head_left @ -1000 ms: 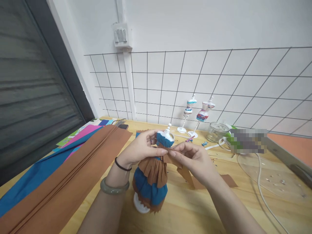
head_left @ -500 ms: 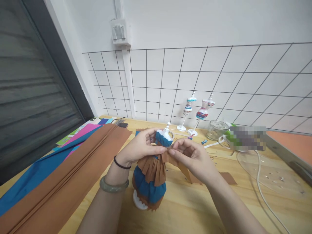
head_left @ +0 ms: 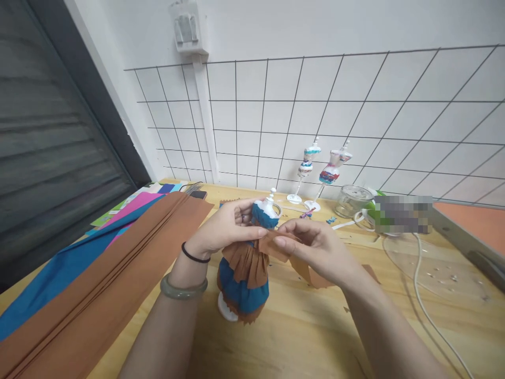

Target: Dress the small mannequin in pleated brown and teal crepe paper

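Observation:
A small white dress-form mannequin [head_left: 270, 206] stands on the table, wrapped in blue at the bust and wearing a blue skirt [head_left: 250, 292] with brown zigzag edging. Round its waist sits a pleated brown ruffle [head_left: 246, 262]. My left hand [head_left: 236, 223] is closed about the mannequin's upper body, its thumb pressing the brown strip at the waist. In my right hand [head_left: 311, 247], the thumb and fingers pinch that brown paper-like strip [head_left: 276, 246], just right of the waist. The strip's loose end trails under my right hand onto the table.
Long brown [head_left: 130, 273] and blue [head_left: 59, 273] sheets cover the left side. Two more small mannequins [head_left: 304, 167] stand by the wall grid, near a glass jar [head_left: 354, 200]. A white cable [head_left: 418, 284] runs down the right, and scraps lie around the jar.
My right hand has gathered the brown strip closer, so a wider flat piece now shows between my thumbs. The whole view has tilted slightly downward.

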The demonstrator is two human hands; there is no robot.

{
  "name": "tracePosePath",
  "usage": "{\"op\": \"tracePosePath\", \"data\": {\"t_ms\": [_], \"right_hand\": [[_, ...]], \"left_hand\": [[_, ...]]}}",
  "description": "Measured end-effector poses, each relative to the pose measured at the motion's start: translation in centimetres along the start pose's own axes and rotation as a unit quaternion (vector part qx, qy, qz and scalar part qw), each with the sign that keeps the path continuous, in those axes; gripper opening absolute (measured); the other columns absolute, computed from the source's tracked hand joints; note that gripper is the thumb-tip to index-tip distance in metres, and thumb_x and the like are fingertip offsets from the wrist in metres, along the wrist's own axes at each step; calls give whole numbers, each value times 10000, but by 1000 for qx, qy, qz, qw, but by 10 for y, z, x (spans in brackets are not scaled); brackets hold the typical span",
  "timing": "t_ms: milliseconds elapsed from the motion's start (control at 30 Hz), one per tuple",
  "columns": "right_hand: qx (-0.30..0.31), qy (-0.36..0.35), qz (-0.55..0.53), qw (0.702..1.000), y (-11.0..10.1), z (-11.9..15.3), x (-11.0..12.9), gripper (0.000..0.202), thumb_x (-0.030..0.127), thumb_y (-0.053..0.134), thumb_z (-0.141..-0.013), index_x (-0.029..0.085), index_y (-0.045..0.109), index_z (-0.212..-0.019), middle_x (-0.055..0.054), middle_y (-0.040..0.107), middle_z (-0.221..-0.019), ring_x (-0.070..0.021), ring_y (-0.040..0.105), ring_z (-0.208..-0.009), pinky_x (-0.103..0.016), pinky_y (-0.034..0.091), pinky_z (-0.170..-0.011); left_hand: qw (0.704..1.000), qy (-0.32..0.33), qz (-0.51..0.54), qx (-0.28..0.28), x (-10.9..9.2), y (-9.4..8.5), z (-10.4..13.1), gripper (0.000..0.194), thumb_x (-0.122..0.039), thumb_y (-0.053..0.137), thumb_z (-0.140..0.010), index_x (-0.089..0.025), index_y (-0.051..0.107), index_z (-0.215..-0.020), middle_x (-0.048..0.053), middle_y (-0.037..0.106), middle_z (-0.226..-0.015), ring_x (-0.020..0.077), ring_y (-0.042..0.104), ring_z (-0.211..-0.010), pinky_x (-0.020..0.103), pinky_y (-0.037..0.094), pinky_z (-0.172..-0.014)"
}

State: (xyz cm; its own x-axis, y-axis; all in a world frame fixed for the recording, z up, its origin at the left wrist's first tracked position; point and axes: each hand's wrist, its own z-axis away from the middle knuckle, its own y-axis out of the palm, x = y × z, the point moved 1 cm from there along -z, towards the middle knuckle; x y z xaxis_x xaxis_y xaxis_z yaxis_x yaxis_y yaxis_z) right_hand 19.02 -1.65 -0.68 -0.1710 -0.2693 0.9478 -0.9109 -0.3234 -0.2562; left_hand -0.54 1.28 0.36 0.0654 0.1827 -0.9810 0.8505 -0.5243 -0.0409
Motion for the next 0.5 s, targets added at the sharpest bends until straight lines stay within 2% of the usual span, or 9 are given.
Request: {"op": "tracePosePath", "data": {"t_ms": [100,233,500], "right_hand": [[-7,-8,12,1000,3,0,-1,263,440,647,-791,180,660,-760,-8,631,-692,-124,554,-624,-244,437,-568],[-34,4,22,999,7,1,1,243,419,655,-788,178,674,-759,3,623,-652,-104,525,-558,-225,411,-507],[-65,-23,85,994,4,4,9,236,392,680,-771,185,645,-661,4,617,-601,-113,539,-544,-233,411,-497]], "left_hand": [[1000,-12,14,-1,1,0,0,644,-180,765,-675,-158,531,-1275,134,589,-1271,275,531,-1184,377,421,-985],[998,-39,50,-8,0,0,2,872,-126,766,-659,-178,331,-1413,150,559,-1308,270,513,-1212,385,421,-988],[999,-29,32,-10,-3,0,3,923,-154,754,-677,-198,249,-1448,109,653,-1124,243,591,-1092,399,438,-962]]}}
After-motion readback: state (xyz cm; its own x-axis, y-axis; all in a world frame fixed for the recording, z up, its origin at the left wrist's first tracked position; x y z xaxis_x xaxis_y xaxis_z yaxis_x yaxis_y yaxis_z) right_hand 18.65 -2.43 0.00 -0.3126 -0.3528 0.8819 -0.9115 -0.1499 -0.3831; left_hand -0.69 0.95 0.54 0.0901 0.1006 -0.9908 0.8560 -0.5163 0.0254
